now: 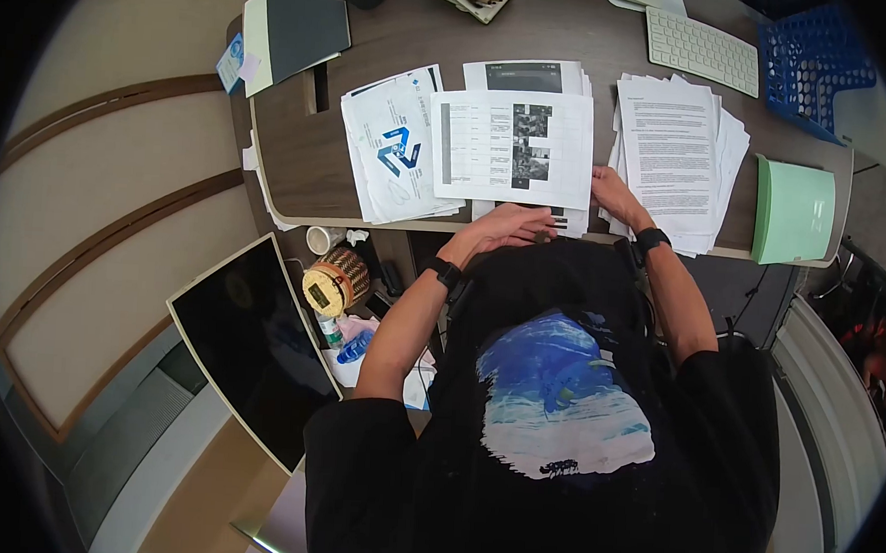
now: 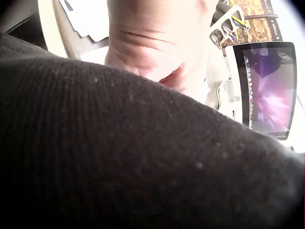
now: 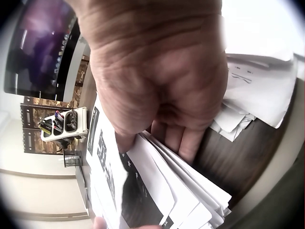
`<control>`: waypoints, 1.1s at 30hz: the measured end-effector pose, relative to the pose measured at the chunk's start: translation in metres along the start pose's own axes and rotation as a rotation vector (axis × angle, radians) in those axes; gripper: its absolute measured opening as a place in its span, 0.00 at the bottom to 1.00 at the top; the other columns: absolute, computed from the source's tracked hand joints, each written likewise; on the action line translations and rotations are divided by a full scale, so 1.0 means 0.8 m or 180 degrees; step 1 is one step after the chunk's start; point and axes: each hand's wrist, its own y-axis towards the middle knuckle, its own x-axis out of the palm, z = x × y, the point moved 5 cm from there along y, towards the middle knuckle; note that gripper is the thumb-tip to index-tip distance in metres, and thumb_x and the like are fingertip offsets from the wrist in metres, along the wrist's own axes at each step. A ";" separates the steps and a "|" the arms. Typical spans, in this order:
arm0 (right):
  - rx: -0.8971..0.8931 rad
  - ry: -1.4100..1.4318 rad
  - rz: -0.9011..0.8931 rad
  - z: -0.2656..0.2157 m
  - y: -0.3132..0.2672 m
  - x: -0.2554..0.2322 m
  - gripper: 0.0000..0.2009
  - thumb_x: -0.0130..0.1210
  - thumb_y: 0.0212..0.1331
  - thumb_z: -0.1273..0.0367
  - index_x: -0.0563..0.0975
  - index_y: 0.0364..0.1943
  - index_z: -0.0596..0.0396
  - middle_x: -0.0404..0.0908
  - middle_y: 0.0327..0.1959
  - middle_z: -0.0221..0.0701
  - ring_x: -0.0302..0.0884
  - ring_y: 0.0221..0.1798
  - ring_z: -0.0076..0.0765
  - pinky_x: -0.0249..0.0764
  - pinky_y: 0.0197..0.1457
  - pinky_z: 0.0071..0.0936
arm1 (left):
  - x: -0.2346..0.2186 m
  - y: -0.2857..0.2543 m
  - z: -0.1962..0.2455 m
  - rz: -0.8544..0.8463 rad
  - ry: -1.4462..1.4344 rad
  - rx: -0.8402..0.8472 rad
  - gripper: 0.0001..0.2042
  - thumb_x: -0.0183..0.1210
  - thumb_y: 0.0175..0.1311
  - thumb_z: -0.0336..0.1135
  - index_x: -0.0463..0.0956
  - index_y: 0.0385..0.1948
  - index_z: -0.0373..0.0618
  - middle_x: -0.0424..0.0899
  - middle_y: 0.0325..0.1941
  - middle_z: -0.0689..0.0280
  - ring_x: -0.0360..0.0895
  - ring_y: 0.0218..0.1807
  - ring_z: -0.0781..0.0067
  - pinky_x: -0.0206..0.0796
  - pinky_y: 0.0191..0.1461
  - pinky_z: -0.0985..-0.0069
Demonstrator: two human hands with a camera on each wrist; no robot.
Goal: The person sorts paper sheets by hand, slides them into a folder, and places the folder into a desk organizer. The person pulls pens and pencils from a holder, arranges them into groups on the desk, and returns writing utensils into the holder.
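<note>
2 hands [image 1: 509, 227] angled inward, right [image 3: 159, 90] gripping paper stack [image 3: 183, 193].

The print on the top sheet [image 1: 480, 148] is too small to read. In the left wrist view, black cloth [image 2: 138, 157] hides the left hand's [image 2: 157, 43] fingers. In the right wrist view, the stack [image 3: 176, 181] partly hides the right hand's [image 3: 157, 81] fingers; the top edge cuts off the monitor [image 3: 40, 47].

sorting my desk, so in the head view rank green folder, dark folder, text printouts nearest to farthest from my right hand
From your right hand:
1. Text printouts, just right
2. Green folder, farther right
3. Dark folder, far upper left
</note>
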 end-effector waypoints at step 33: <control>0.0009 -0.0043 0.0305 0.027 0.015 -0.017 0.13 0.58 0.76 0.62 0.86 0.46 0.58 0.85 0.35 0.19 0.75 0.33 0.12 0.72 0.37 0.17 | 0.195 -0.426 0.204 -0.2365 -0.3123 0.3405 0.31 0.72 0.63 0.46 0.64 0.64 0.63 0.57 0.59 0.61 0.65 0.62 0.50 0.45 0.58 -0.07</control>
